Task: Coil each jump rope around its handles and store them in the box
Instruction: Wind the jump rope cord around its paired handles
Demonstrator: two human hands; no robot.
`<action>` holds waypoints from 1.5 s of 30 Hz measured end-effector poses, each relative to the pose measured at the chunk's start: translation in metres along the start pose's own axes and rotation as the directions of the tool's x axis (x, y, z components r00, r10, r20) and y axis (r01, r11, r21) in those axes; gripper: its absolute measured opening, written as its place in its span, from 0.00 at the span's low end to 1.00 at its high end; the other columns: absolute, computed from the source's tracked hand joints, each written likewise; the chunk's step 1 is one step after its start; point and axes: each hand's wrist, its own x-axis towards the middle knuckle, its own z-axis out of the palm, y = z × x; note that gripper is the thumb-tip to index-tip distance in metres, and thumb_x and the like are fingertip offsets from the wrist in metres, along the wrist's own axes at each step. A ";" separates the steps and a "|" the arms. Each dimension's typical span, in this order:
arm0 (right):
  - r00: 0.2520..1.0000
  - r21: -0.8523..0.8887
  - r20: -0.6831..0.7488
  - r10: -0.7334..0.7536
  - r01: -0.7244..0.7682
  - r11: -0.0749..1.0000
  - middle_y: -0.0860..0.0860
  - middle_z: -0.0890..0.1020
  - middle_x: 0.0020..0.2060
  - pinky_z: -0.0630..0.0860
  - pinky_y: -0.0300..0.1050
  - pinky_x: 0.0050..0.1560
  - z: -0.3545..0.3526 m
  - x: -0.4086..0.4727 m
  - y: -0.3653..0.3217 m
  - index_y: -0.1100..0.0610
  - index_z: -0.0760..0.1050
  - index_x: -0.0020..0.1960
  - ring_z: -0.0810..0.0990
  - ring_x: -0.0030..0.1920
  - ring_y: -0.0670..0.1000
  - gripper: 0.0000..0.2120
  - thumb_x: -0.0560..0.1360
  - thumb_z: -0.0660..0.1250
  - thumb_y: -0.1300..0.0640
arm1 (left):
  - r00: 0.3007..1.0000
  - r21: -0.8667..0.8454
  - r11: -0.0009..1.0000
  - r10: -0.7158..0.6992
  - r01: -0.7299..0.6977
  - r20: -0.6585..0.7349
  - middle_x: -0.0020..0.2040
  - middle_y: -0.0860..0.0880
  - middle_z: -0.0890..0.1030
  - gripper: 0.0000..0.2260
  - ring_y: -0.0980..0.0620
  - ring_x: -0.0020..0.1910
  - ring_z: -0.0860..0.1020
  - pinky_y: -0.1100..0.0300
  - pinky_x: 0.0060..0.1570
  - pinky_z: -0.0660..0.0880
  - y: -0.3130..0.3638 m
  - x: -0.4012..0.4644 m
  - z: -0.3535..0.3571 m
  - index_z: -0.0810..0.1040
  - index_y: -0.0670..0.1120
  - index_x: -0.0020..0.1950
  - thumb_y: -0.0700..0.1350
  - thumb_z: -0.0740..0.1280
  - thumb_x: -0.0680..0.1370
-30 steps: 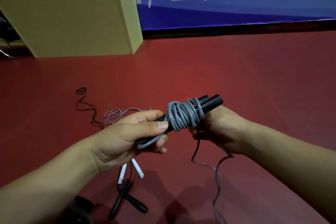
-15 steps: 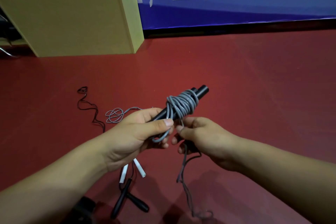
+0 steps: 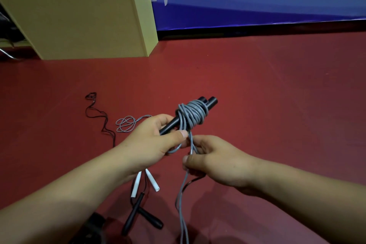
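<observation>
Grey cord (image 3: 191, 116) coils round two black handles (image 3: 210, 102) gripped by the left hand (image 3: 150, 144) while the right hand (image 3: 215, 161) pinches its slack, two white handles (image 3: 136, 184), two more black handles (image 3: 136, 214) and a cardboard box (image 3: 79, 18) on red flooring (image 3: 277, 95).

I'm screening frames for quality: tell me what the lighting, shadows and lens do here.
Head view: dim light with dark corners; soft shadows under both arms on the red floor; wide-angle bending tilts the box and banner; the wound grey rope stays sharp.
</observation>
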 end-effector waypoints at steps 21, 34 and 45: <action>0.998 -0.240 -0.069 0.006 -0.022 0.971 0.49 0.84 0.39 0.78 0.52 0.46 0.003 -0.007 -0.011 0.52 0.75 0.52 0.76 0.35 0.47 0.08 0.75 0.62 0.61 | 0.965 0.577 0.813 0.204 -0.073 -0.166 0.36 0.50 0.81 0.05 0.52 0.36 0.78 0.51 0.42 0.76 -0.011 0.010 -0.012 0.76 0.52 0.47 0.48 0.70 0.74; 0.997 -0.372 -0.069 -0.021 -0.006 0.928 0.50 0.83 0.37 0.77 0.42 0.42 -0.002 -0.014 -0.016 0.50 0.76 0.50 0.82 0.38 0.48 0.10 0.75 0.59 0.61 | 0.979 0.735 0.676 0.113 0.048 -0.168 0.41 0.57 0.78 0.07 0.49 0.45 0.79 0.50 0.48 0.76 -0.024 0.015 -0.017 0.72 0.56 0.49 0.54 0.67 0.74; 0.985 -0.550 -0.116 -0.127 0.043 0.834 0.49 0.76 0.32 0.79 0.54 0.42 -0.018 -0.012 -0.015 0.55 0.79 0.45 0.73 0.33 0.48 0.11 0.79 0.61 0.51 | 0.973 0.775 0.598 0.041 -0.206 0.228 0.40 0.56 0.79 0.09 0.50 0.41 0.78 0.52 0.44 0.76 -0.027 0.006 -0.007 0.70 0.57 0.51 0.53 0.66 0.74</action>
